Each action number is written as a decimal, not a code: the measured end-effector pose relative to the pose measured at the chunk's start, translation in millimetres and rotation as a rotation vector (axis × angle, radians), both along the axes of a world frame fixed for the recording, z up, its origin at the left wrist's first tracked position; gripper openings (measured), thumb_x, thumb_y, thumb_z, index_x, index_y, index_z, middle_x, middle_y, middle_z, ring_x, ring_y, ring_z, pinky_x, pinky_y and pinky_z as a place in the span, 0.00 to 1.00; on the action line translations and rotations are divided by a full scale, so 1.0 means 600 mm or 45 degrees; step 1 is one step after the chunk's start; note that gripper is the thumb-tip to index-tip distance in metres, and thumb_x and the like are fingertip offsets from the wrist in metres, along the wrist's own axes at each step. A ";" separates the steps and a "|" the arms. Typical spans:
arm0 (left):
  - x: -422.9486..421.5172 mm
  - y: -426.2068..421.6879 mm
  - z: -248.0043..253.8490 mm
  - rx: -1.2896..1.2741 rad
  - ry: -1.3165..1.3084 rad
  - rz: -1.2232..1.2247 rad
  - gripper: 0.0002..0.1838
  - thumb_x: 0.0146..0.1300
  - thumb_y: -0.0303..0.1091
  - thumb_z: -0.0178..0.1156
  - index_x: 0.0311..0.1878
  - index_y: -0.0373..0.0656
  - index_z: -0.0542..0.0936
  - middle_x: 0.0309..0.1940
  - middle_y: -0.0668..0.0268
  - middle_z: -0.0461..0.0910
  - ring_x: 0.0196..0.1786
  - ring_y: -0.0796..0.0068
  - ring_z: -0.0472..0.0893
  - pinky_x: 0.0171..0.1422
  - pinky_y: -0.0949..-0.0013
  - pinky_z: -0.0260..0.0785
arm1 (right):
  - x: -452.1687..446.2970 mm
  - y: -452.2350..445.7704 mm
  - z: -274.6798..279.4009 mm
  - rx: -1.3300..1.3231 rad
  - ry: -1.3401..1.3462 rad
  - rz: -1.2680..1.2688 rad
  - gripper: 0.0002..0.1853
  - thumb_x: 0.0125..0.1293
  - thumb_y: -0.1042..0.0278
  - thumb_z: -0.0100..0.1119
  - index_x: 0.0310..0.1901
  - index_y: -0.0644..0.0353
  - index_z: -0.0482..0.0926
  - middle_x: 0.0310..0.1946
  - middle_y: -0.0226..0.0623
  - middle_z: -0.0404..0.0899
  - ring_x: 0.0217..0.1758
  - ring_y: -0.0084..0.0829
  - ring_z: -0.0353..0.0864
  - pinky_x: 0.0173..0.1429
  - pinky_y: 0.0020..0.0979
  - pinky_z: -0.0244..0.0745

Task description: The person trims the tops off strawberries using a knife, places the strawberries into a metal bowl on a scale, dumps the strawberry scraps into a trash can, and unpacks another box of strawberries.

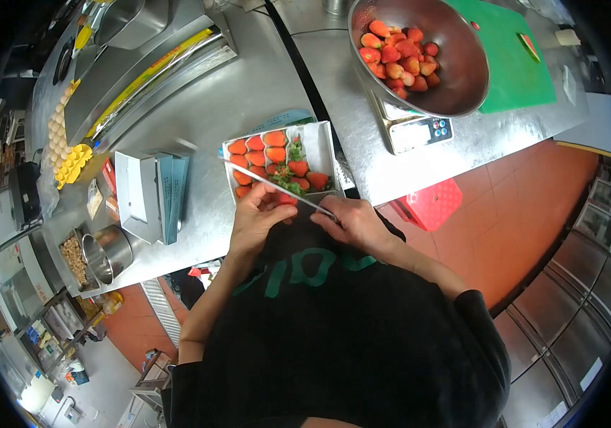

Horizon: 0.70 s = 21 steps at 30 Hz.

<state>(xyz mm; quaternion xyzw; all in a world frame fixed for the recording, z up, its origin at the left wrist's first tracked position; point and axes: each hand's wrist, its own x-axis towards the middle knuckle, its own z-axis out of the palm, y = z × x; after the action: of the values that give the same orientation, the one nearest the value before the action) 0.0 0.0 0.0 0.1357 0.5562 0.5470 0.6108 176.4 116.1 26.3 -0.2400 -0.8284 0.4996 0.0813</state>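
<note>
My left hand (pixel 254 216) holds a strawberry (pixel 285 199) between thumb and fingers at the near edge of a white box (pixel 325 146). My right hand (pixel 355 221) is closed on the handle of a long thin knife (pixel 277 185), whose blade slants up and left over the box, above my left fingers. Inside the box, red strawberries (pixel 255 158) lie in rows at the left, while loose ones with green leaves (pixel 292 184) lie at the right. A large metal bowl (pixel 462 64) of strawberries stands at the upper right.
Beneath the bowl is a scale (pixel 419 134), beside a green cutting board (pixel 516 85) with a strawberry piece. At the left are open boxes (pixel 140 196), a metal pot (pixel 108 253), a film roll (pixel 150 82) and a yellow egg tray (pixel 72 165). A red stool (pixel 430 205) stands below the counter.
</note>
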 end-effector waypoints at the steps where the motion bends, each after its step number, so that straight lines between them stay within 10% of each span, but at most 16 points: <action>1: 0.004 0.003 0.003 0.005 0.030 0.021 0.16 0.52 0.21 0.65 0.44 0.39 0.75 0.36 0.64 0.79 0.36 0.76 0.79 0.40 0.75 0.73 | -0.001 -0.001 0.006 0.023 0.027 0.016 0.08 0.59 0.67 0.61 0.33 0.62 0.74 0.24 0.43 0.76 0.27 0.42 0.79 0.29 0.37 0.73; 13: 0.010 0.002 0.031 0.011 0.058 0.102 0.14 0.50 0.19 0.66 0.40 0.40 0.75 0.35 0.68 0.76 0.36 0.79 0.77 0.43 0.75 0.73 | -0.002 0.019 0.029 -0.384 -0.093 0.023 0.09 0.60 0.67 0.60 0.29 0.64 0.74 0.20 0.42 0.74 0.23 0.41 0.75 0.29 0.33 0.68; 21: 0.016 0.000 0.017 0.096 -0.041 0.131 0.15 0.55 0.23 0.63 0.46 0.36 0.74 0.37 0.60 0.79 0.38 0.70 0.79 0.42 0.69 0.74 | -0.005 0.002 0.010 0.461 -0.003 0.098 0.11 0.55 0.68 0.62 0.34 0.63 0.71 0.25 0.40 0.74 0.24 0.40 0.78 0.24 0.36 0.72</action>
<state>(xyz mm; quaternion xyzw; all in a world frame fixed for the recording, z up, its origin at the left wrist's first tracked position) 9.7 0.0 10.1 0.1209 0.5316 0.6003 0.5852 173.5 117.2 32.3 -0.1902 -0.9135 0.3446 0.1031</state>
